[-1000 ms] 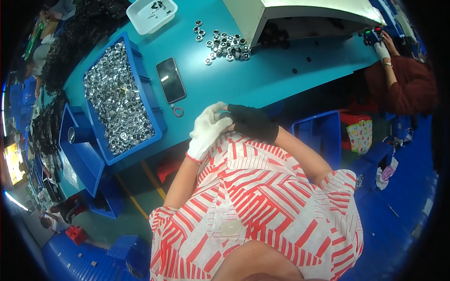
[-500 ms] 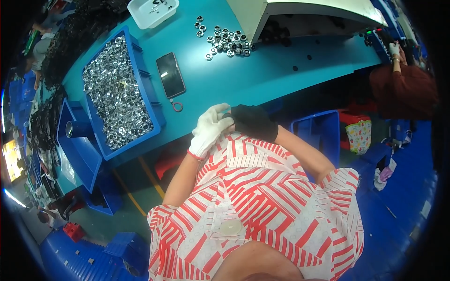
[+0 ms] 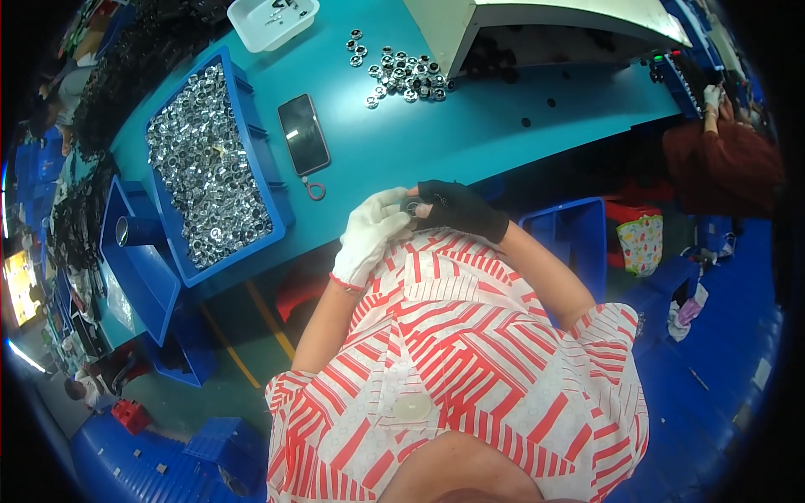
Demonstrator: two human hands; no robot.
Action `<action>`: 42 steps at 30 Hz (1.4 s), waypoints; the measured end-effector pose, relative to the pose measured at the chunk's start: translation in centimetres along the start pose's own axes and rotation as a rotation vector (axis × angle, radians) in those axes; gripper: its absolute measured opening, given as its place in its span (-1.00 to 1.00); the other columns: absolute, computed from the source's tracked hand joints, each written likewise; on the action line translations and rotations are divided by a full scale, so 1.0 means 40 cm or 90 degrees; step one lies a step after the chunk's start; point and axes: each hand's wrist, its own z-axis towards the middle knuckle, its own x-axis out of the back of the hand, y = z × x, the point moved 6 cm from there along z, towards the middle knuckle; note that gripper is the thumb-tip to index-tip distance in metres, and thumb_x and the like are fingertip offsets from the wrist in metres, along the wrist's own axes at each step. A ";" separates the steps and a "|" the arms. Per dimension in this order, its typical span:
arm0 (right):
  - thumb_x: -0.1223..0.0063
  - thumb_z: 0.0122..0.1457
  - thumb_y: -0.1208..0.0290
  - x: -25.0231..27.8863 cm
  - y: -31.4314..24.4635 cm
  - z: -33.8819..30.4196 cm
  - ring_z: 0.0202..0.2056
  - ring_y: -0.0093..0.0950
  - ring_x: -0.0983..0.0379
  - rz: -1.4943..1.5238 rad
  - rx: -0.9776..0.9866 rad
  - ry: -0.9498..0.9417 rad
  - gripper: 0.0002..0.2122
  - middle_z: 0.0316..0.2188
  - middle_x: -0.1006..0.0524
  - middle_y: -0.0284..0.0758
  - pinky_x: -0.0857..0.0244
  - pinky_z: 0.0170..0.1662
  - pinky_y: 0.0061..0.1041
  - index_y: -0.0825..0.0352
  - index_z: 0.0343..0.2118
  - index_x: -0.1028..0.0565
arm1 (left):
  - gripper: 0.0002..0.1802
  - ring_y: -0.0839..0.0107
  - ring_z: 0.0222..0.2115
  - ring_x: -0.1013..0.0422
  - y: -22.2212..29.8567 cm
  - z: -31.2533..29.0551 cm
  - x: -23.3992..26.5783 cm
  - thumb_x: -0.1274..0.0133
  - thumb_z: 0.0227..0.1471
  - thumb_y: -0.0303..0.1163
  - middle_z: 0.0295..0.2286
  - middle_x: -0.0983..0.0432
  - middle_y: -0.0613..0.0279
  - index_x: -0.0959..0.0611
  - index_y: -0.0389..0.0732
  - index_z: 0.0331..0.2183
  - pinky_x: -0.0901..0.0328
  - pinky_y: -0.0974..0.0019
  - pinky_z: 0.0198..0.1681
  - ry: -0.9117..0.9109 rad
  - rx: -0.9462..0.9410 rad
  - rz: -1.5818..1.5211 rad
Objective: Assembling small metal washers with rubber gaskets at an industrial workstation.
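In front of my body, a small dark round part (image 3: 412, 206) sits between the fingertips of both hands. My left hand (image 3: 369, 235), in a white glove, is closed with its fingers and thumb on one side of the part. From the other side, my right hand (image 3: 462, 210) grips it; it wears a black glove with bare fingertips. Fine detail of the part is too small to make out. Beyond the hands, a black phone (image 3: 304, 136) lies on the teal table (image 3: 369, 155), with a red ring (image 3: 315, 191) attached.
A blue bin (image 3: 267, 172) full of shiny silver round parts stands at left, beside another blue bin (image 3: 159, 281). Silver-and-black round parts (image 3: 407, 75) are spread near a cream metal housing (image 3: 457, 33). A white tray (image 3: 272, 25) sits behind. At right a person (image 3: 721, 159) works.
My hands have turned slightly and the fingers have shifted apart, so the dark round part now shows between them. The right hand has moved a little to the right.
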 end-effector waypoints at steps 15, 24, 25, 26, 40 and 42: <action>-0.04 0.14 0.29 -0.009 0.011 0.022 -0.39 -0.57 -0.46 0.006 0.049 0.092 -0.74 -0.42 -0.55 -0.31 -0.32 -0.26 -0.60 0.38 -0.22 -0.50 | -0.41 0.44 -0.34 -0.45 0.022 -0.007 -0.004 -0.04 -0.06 -0.56 -0.27 -0.47 0.05 -0.28 -0.44 0.04 -0.39 0.45 -0.25 0.109 -0.094 0.120; -0.14 0.03 0.47 -0.009 -0.055 -0.010 -0.25 -0.46 -0.47 -0.210 0.282 0.122 -0.74 -0.29 -0.48 -0.30 -0.35 -0.22 -0.54 0.30 -0.18 -0.43 | -0.44 0.34 -0.25 -0.46 0.028 -0.010 0.005 -0.02 -0.05 -0.59 -0.19 -0.43 -0.02 -0.27 -0.48 0.02 -0.38 0.39 -0.16 0.096 -0.044 -0.050; -0.14 0.03 0.47 -0.010 -0.055 -0.009 -0.25 -0.46 -0.47 -0.209 0.281 0.122 -0.74 -0.29 -0.48 -0.30 -0.35 -0.22 -0.54 0.30 -0.18 -0.43 | -0.44 0.34 -0.28 -0.46 0.020 -0.009 0.010 -0.03 -0.07 -0.59 -0.19 -0.41 -0.04 -0.28 -0.49 0.01 -0.42 0.38 -0.18 0.099 -0.035 -0.102; -0.16 -0.01 0.51 -0.016 -0.074 -0.017 -0.22 -0.43 -0.45 -0.262 0.364 0.123 -0.69 -0.24 -0.44 -0.29 -0.36 -0.21 -0.52 0.29 -0.16 -0.40 | -0.44 0.34 -0.28 -0.46 0.018 -0.011 0.011 -0.03 -0.07 -0.59 -0.19 -0.41 -0.04 -0.28 -0.49 0.01 -0.42 0.38 -0.18 0.100 -0.034 -0.102; -0.15 -0.03 0.53 -0.020 -0.044 -0.008 -0.13 -0.37 -0.39 -0.167 0.214 0.082 -0.55 -0.11 -0.35 -0.22 -0.37 -0.15 -0.48 0.33 -0.03 -0.31 | -0.51 0.37 -0.33 -0.48 0.033 -0.017 -0.020 0.05 -0.06 -0.63 -0.20 -0.44 0.04 -0.33 -0.48 -0.02 -0.39 0.43 -0.15 0.045 -0.036 -0.119; -0.15 -0.03 0.52 -0.020 -0.042 -0.007 -0.14 -0.38 -0.40 -0.166 0.196 0.073 -0.55 -0.13 -0.36 -0.23 -0.37 -0.17 -0.48 0.31 -0.03 -0.32 | -0.50 0.37 -0.33 -0.48 0.039 -0.016 -0.024 0.05 -0.06 -0.63 -0.19 -0.44 0.02 -0.32 -0.48 -0.02 -0.40 0.43 -0.17 0.041 -0.035 -0.121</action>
